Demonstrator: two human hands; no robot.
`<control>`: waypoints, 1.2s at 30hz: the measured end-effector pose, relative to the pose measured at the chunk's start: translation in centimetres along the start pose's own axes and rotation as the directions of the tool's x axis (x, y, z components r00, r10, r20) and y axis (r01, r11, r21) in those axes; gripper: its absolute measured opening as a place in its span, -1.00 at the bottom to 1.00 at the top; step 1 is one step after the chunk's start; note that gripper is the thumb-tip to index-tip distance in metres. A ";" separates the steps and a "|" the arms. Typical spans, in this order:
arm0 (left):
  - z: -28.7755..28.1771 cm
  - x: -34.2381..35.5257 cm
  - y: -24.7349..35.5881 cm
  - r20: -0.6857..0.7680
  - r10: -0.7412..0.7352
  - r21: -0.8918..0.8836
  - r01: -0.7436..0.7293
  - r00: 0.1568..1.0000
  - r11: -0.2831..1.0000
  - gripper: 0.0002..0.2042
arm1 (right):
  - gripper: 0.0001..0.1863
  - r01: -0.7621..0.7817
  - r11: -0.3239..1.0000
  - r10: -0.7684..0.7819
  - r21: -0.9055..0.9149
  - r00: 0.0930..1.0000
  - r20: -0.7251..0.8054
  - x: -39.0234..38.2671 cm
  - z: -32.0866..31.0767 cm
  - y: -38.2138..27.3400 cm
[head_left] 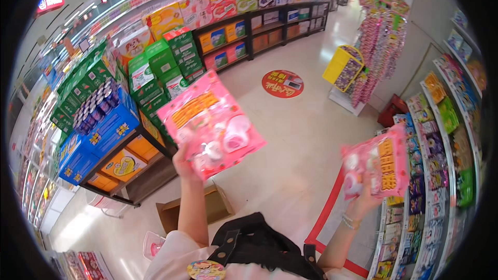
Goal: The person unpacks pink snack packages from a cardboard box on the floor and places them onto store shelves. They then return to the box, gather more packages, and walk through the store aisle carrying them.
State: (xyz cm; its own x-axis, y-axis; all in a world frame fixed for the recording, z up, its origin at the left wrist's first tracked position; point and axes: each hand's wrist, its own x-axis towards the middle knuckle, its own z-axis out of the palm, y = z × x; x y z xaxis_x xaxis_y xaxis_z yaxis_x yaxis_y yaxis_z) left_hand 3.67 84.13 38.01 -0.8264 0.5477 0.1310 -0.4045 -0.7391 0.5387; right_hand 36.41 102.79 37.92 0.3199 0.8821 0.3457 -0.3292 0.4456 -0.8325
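Observation:
My left hand (185, 163) grips the lower left edge of a pink candy bag (218, 122), raised in front of me over the floor. The bag is tilted, its printed front turned up toward me, with yellow lettering and round pink-and-white sweets pictured on it. Off to the right, my right hand (364, 199) is closed on the lower part of a second pink candy bag (376, 163) of like design. That bag is held sideways close to the snack shelves. Parts of the fingers of both hands are hidden by the bags.
On the right rise shelves (425, 176) packed with snack bags. To the left, a dark rack (155, 176) carries boxes and cans. An open cardboard box (218, 205) lies on the floor beside my left arm. Further ahead stand a yellow-framed bin (343, 67) and a hanging pink display (381, 41).

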 end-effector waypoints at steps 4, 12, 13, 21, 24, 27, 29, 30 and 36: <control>4.1 5.2 -6.8 0.138 -0.212 -0.041 0.220 0.967 0.975 -0.50 | -0.51 0.146 0.955 -0.200 0.258 0.959 0.199 3.7 7.9 3.7; 10.4 17.8 -25.4 0.480 -0.382 0.137 0.363 0.790 0.922 -0.53 | -0.50 0.763 0.630 -0.514 -0.146 0.550 0.658 11.9 27.0 13.6; 10.8 20.2 -26.2 0.526 -0.434 0.196 0.393 0.731 0.899 -0.56 | -0.49 0.760 0.633 -0.522 -0.149 0.561 0.643 13.8 28.2 14.8; 15.6 38.5 -37.5 0.138 -0.546 0.179 0.521 0.827 0.834 -0.60 | -0.60 0.073 0.995 -0.057 -0.065 0.973 0.225 31.8 29.3 28.8; 13.6 48.3 -41.7 0.163 -0.557 0.142 0.539 0.815 0.830 -0.57 | -0.55 -0.421 0.800 0.342 0.428 0.905 0.251 41.3 28.6 33.5; 14.0 56.3 -44.0 0.242 -0.593 0.123 0.582 0.768 0.804 -0.54 | -0.49 -0.661 0.541 0.413 0.520 0.747 0.521 48.9 31.5 39.5; 14.8 60.8 -45.7 0.293 -0.570 0.012 0.594 0.767 0.805 -0.53 | -0.53 -0.779 0.348 0.507 0.521 0.624 0.594 52.0 35.6 43.2; 15.5 62.6 -46.4 0.323 -0.556 -0.048 0.600 0.766 0.799 -0.52 | -0.57 -0.877 0.169 0.432 0.450 0.476 0.766 53.1 38.5 44.8; 17.0 74.8 -57.2 0.128 -0.576 -0.468 0.562 0.807 0.682 -0.39 | -0.68 -0.983 -0.178 0.361 -0.051 -0.113 0.926 55.4 55.7 57.3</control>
State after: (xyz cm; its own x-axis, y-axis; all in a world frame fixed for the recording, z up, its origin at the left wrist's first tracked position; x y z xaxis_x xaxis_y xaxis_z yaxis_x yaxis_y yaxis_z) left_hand -28.38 174.05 31.10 -0.3834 0.9184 -0.0979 -0.9235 -0.3801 0.0514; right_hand -14.20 185.71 33.53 -0.9775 0.2019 0.0612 -0.2104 -0.9541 -0.2133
